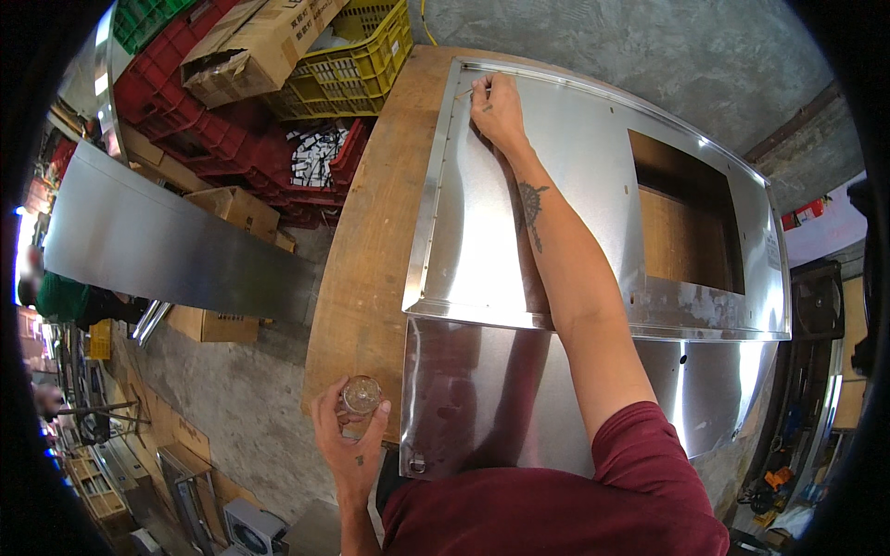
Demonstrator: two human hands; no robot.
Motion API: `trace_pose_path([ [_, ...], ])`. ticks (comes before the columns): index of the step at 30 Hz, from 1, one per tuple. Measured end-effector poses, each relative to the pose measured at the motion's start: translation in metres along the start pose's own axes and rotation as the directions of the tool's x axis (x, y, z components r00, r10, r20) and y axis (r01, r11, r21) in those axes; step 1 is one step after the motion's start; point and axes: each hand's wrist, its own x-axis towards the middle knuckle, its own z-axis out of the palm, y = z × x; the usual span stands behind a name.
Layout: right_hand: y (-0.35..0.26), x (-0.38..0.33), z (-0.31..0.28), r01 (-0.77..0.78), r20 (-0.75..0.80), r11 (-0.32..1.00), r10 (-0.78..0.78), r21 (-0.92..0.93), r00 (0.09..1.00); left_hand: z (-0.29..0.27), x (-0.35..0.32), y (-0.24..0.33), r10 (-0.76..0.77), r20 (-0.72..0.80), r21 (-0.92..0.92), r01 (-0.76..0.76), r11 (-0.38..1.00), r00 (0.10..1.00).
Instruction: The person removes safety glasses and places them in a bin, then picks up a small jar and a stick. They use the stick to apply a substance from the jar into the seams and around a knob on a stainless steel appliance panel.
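A large stainless-steel box (575, 204) with a raised rim lies on the wooden table in front of me. My right hand (498, 109) reaches across to its far left corner, fingers pinched on a thin light stick (466, 94) that points left toward the rim. What its tip touches is too small to tell. Lower left, beside the table's near end, my left hand (350, 428) is wrapped around a small clear glass cup (362, 395). Its contents are hard to make out. A rectangular opening (691, 232) is cut in the right part of the box's top.
The wooden tabletop (357, 269) shows left of the box. Beyond it stand a yellow crate (343, 74), red crates (171, 116) and a cardboard box (264, 42). A curved metal sheet (167, 227) extends at left. A concrete wall (630, 46) rises behind. A person in green (65, 296) is far left.
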Motion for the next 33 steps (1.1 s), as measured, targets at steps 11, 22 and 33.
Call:
trace_pose_path([
  [11, 0.0010, 0.0001, -0.0015, 0.013, 0.001, 1.000, -0.013, -0.007, 1.000, 0.0016, 0.0001, -0.0024, -0.010, 0.006, -0.003, 0.010, 1.000, 1.000],
  [22, -0.0034, 0.0001, -0.0012, -0.008, -0.010, 1.000, 0.008, -0.005, 1.000, 0.0018, 0.0005, -0.0014, 0.001, 0.010, -0.012, -0.001, 1.000, 1.000],
  [33, -0.0024, 0.0005, 0.0017, 0.015, -0.002, 1.000, -0.015, 0.008, 1.000, 0.0017, 0.0018, 0.0036, -0.030, 0.020, -0.013, 0.030, 0.999, 0.999],
])
